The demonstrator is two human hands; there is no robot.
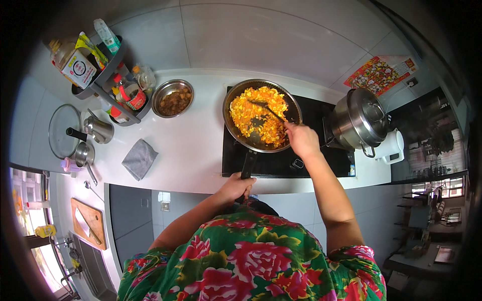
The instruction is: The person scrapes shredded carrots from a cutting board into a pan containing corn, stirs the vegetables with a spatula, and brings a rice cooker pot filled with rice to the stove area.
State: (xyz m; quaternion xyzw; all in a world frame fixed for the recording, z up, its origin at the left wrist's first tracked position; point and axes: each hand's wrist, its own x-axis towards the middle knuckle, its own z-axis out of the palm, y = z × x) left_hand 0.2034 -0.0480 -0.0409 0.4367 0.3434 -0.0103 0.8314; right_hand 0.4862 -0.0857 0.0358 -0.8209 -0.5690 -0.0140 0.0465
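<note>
My left hand [234,187] grips the black handle [249,165] of a frying pan [262,147] on the black cooktop [316,124]. Inside the pan lies a loose yellow and orange mixture [241,113] that looks like scrambled egg with chopped bits. A dark spatula [274,114] is held in my right hand [303,140], over the pan's right side. Its slightly blurred blade rests in or just above the food.
A lidded steel pot [352,120] stands right of the pan, beside a white pitcher [390,146]. Leftward are a steel bowl [180,85] of brown food, a grey cloth [139,159] and a two-tier condiment rack [109,73]. A cleaver [82,222] lies on a cutting board [98,233] near the sink.
</note>
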